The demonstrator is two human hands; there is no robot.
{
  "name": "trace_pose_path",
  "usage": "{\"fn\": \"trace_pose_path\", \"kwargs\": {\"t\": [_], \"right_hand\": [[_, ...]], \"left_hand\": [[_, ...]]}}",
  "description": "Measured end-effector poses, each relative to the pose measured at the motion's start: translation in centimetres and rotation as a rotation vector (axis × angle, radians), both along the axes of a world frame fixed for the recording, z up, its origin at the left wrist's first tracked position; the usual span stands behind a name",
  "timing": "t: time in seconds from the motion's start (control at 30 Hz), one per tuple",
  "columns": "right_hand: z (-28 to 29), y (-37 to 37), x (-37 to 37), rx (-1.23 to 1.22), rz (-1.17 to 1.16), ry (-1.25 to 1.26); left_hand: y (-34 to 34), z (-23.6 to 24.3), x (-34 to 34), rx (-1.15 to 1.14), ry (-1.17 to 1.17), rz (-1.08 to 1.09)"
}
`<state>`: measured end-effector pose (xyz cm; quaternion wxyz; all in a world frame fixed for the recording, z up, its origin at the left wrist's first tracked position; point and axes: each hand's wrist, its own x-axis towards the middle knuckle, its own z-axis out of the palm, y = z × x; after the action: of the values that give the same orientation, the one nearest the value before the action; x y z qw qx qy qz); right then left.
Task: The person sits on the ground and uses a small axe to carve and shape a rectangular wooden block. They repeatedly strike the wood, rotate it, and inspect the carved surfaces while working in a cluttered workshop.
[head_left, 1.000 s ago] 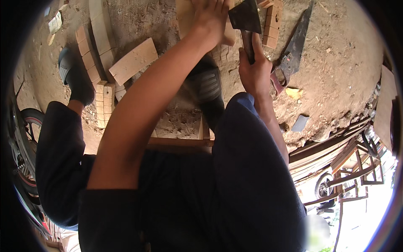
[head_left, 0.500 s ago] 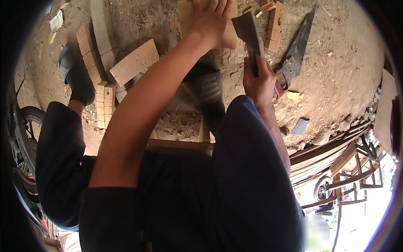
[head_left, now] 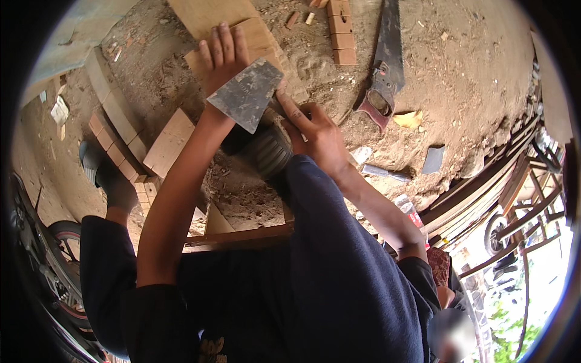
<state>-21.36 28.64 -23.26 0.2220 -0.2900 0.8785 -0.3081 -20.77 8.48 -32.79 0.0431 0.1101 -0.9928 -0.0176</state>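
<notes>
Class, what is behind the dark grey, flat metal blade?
Beyond its edges show the bare left hand, forearm and tan wooden board. The metal blade hides much of the wrist; anything else covered cannot be seen.

The blade (head_left: 247, 94) is grey, the board (head_left: 263, 43) tan, the saw handle (head_left: 367, 107) reddish.

Grey-bladed tool (head_left: 247, 95) near pale board (head_left: 265, 43)

Passage: dirt ground (head_left: 330, 85), between wooden board (head_left: 209, 12) and handsaw (head_left: 390, 60). Obstructions: block row (head_left: 342, 33), far end; right hand (head_left: 321, 139), near end; hatchet (head_left: 247, 94), blade overlapping wrist of left hand (head_left: 224, 68).
</notes>
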Motion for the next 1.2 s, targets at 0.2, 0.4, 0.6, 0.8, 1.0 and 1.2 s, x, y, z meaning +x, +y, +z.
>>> {"fn": "trace_pose_path", "kwargs": {"t": [0.2,0.4,0.6,0.8,1.0,1.2], "right_hand": [[-0.4,-0.3,0.0,-0.024,0.035,0.068],[-0.6,0.3,-0.5,-0.093,0.074,0.112],[-1.5,-1.1,-1.1,-0.093,0.024,0.146],[-1.0,-1.7,-0.4,-0.086,0.129,0.180],[-1.1,-2.2,-1.3,-0.114,-0.026,0.108],[-1.1,-1.9,-1.4,-0.183,0.001,0.174]], "left_hand": [[-0.3,-0.4,0.1,0.094,0.106,-0.059],[-0.5,-0.6,0.3,-0.020,0.135,-0.103],[-0.7,1.0,0.5,-0.173,-0.025,-0.118],[0.2,2.7,-0.1,0.160,0.134,-0.091],[-0.6,1.1,-0.2,0.053,0.091,-0.097],[-0.2,1.2,0.2,-0.010,0.068,-0.112]]}}
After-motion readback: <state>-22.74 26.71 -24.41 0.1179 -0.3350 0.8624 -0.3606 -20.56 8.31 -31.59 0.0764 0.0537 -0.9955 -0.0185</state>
